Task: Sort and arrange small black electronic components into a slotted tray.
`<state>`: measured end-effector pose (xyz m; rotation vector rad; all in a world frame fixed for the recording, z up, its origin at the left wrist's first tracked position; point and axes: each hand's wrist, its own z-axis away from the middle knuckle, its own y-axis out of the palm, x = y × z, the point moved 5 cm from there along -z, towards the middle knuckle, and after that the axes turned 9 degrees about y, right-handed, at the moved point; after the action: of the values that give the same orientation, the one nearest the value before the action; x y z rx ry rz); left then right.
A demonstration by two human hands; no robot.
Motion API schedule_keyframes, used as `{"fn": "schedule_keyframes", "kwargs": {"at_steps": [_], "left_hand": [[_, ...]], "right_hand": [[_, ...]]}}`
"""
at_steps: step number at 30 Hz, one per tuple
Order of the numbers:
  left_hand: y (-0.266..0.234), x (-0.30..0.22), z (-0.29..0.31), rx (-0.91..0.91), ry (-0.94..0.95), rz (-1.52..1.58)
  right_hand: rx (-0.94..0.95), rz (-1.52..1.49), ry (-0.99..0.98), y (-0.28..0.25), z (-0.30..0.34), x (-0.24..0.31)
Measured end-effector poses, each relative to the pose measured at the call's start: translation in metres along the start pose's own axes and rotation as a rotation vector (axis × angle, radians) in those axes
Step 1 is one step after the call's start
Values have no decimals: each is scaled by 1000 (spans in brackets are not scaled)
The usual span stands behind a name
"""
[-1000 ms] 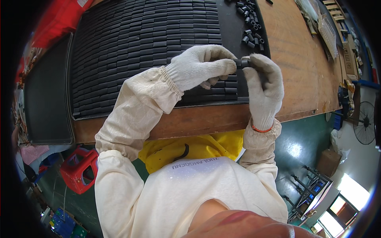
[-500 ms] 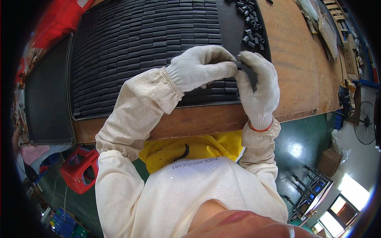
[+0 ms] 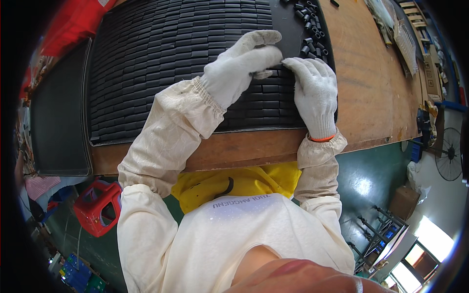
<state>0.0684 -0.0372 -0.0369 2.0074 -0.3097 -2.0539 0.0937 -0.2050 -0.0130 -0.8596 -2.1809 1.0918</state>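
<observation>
Black short tubes (image 3: pixel 185 49) lie side by side in tight rows across a large black tray (image 3: pixel 286 36). My left hand (image 3: pixel 242 61), in a white knit glove, hovers over the rows with its fingers spread and nothing visible in them. My right hand (image 3: pixel 316 90), gloved the same way, is bent over the right end of the rows. Its fingers are together and curled, with the tips near the row ends; whatever they hold is hidden beneath them. Just beyond the right hand, loose black tubes (image 3: pixel 312 34) lie in a heap along the tray's right side.
The tray rests on a brown wooden table (image 3: pixel 364 88). Another black tray (image 3: pixel 58 117) lies at the left, with a red plastic container (image 3: pixel 73 24) behind it. A red stool (image 3: pixel 97 207) stands on the floor at the left. One tube (image 3: pixel 334 3) lies outside the tray.
My hands have moved from nearly meeting around a small black tube to being slightly apart. The left fingers have spread and shifted away; the right hand has turned down over the rows.
</observation>
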Motion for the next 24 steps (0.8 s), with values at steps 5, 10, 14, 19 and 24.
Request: {"fn": "schedule_keyframes", "kwargs": {"at_steps": [5,10,14,19,24], "left_hand": [[1,10,-1,78,-109,372],[8,4,5,206,-29,411],[13,4,7,273,-22,340],[23,1,15,332,-102,184],[23,-4,17,369,-101,61]], "right_hand": [[-139,-231,157,-25,-1,6],[-91,-218,-23,-34,-3,42],[-114,-177,-18,-22,2,40],[-151,-383,216,-31,7,18],[-72,-588,178,-27,11,10]]}}
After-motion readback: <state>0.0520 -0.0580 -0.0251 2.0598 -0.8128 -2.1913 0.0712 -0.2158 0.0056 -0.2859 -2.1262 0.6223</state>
